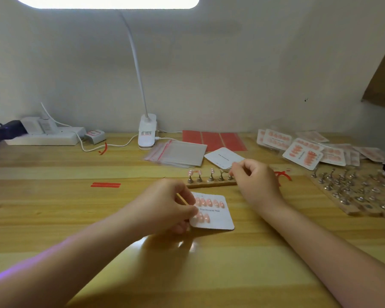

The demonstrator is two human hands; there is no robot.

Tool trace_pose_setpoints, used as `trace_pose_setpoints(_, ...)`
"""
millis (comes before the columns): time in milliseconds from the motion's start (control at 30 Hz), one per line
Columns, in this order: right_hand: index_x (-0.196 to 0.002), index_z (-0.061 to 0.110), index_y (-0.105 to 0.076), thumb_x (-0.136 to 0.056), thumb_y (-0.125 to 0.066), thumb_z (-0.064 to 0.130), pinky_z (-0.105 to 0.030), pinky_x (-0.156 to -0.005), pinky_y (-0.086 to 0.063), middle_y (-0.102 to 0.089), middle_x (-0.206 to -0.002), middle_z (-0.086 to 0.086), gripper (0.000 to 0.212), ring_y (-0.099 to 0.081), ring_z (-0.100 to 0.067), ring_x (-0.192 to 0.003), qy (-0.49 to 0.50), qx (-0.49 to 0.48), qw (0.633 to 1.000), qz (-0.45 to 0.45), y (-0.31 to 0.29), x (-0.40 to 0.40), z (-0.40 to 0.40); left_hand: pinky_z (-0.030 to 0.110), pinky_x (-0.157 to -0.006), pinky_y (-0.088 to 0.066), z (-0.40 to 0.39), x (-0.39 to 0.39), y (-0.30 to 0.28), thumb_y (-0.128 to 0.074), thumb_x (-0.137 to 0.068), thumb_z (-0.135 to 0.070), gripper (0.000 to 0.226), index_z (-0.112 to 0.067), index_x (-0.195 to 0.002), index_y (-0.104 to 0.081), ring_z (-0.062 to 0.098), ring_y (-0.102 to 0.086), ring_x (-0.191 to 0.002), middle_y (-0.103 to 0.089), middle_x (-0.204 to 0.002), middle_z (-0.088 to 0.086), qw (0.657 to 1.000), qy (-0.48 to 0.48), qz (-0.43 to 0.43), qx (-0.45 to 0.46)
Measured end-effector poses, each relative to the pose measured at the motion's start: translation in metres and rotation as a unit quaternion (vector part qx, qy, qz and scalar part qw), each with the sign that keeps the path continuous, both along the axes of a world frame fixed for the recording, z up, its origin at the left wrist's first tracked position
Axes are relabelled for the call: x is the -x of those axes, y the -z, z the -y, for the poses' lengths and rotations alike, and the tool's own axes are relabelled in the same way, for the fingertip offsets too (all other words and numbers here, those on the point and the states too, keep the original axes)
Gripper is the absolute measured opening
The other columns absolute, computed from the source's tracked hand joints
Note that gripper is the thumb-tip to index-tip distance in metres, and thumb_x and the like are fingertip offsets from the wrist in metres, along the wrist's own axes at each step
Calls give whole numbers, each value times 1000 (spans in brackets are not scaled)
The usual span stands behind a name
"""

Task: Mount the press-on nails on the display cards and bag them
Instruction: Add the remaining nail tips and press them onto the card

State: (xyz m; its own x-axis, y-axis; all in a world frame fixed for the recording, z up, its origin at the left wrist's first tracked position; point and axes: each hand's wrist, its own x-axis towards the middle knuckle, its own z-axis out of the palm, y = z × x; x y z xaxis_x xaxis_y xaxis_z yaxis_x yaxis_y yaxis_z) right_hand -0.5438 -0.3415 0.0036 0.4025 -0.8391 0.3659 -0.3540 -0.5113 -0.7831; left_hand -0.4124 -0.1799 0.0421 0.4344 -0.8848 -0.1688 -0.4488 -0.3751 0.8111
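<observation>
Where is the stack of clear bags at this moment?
The clear bags lie mid-table at the back, between the lamp base and the blank cards.

Before you lies a wooden table [53, 218] set against a pale wall [209, 74]. At the back left you see a white power strip [46, 135] carrying white plugs and a black adapter [10, 130]. Just to its right rests a small white charger block [95, 136] with a red label. Near the back centre stands a white clip lamp [147, 132]; its thin neck rises to a bright lamp head [111, 1] at the top. A white cable [107, 147] runs from the lamp's base toward the strip.
</observation>
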Motion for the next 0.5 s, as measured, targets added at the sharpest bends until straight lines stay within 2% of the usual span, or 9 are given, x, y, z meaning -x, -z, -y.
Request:
trace_pose_setpoints(33, -72, 7, -65, -92, -56, 21, -24, -48, -37, -57, -56, 0, 26, -42, -6, -46, -6, 14, 1000, -10, 1, 0, -1, 32, -62, -59, -1, -1, 1, -66, -90, -25, 7, -26, -92, -60, 10, -69, -63, -71, -77, -3, 997, -4, 80, -9)
trace_pose_setpoints(100, -70, 13, -63, -89, -60, 19, -33, -55, -44, -61, -65, 3, 20, -52, -12, -58, -22, 45, 998, -29, 2, -1, -4, 31, -65, -53, -2, -5, 4, -56, -93, -43, 10, -35, -95, -50, 8, -64, -74, -67, -79, -10, 959, -14, 284, -15)
trace_pose_setpoints(133, -70, 15, -62, -87, -60, 19, -36, -59, -47, -61, -69, 3, 18, -55, -14, -64, -32, 60, 997, -39, 2, -1, -6, 31, -65, -49, -3, -6, 6, -51, -93, -48, 13, -37, -99, -47, 9, -60, -79, -65, -82, -13, 937, -19, 348, -7)
trace_pose_setpoints(167, -72, 15, -63, -87, -61, 19, -38, -62, -49, -60, -71, 3, 15, -55, -16, -69, -42, 76, 995, -50, 2, -1, -8, 30, -65, -46, -2, -8, 8, -48, -94, -51, 16, -38, -102, -45, 10, -58, -83, -64, -83, -14, 927, -25, 375, 5)
trace_pose_setpoints(267, -74, 17, -64, -85, -61, 18, -39, -60, -49, -55, -66, 6, 12, -53, -15, -69, -49, 123, 988, -85, 2, 0, -10, 29, -69, -46, 2, -12, 18, -47, -95, -48, 22, -36, -114, -43, 8, -55, -91, -61, -95, -18, 930, -26, 363, 44)
trace_pose_setpoints(333, -71, 17, -65, -86, -61, 19, -35, -55, -47, -49, -59, 10, 15, -51, -13, -63, -30, 143, 984, -101, 2, -1, -9, 29, -87, -46, 6, -16, 26, -51, -95, -42, 33, -32, -126, -43, 9, -53, -110, -59, -115, -16, 941, -9, 330, 75)
trace_pose_setpoints(400, -71, 16, -69, -87, -61, 21, -27, -50, -40, -45, -53, 13, 18, -48, -10, -57, -9, 152, 981, -118, 4, -2, -7, 30, -102, -40, 10, -22, 33, -52, -95, -40, 45, -29, -137, -38, 10, -44, -126, -52, -133, -9, 949, 12, 306, 75)
trace_pose_setpoints(500, -69, 17, -70, -88, -62, 25, -23, -46, -33, -48, -50, 12, 22, -49, -11, -54, -8, 166, 976, -142, 6, -5, -6, 36, -111, -36, 13, -29, 39, -51, -96, -40, 55, -32, -145, -28, 9, -38, -135, -44, -144, -6, 963, 50, 258, 61)
